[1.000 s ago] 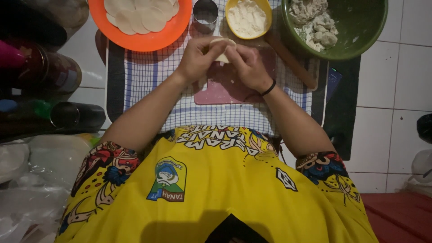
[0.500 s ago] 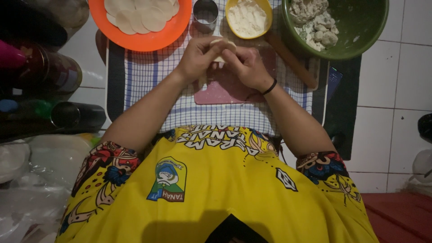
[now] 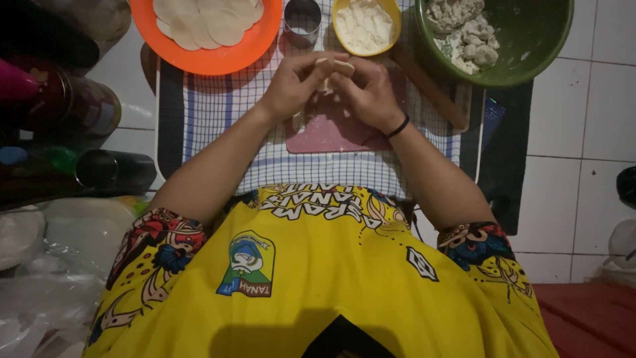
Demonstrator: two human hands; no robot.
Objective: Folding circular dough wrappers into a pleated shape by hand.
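My left hand [image 3: 295, 86] and my right hand [image 3: 366, 93] meet above a pink board [image 3: 328, 132] on a blue-checked cloth [image 3: 218, 113]. Both pinch a small pale dough piece [image 3: 333, 65] between the fingertips; most of it is hidden by the fingers. An orange plate [image 3: 212, 56] with several round dough wrappers [image 3: 205, 16] lies at the far left. Beyond my hands are a yellow bowl [image 3: 366, 25] of white flour and a small metal ring cutter [image 3: 302, 20]. A green bowl [image 3: 523, 40] with pale filling [image 3: 464, 33] sits at the far right.
A wooden rolling pin [image 3: 430, 86] lies diagonally right of the board. Dark bottles and jars [image 3: 66, 113] crowd the left side, with clear plastic bags [image 3: 40, 265] below them. White floor tiles [image 3: 583, 132] extend to the right. My yellow printed shirt [image 3: 318, 278] fills the foreground.
My hands stay together over the board, with only small finger movements on the dough piece.
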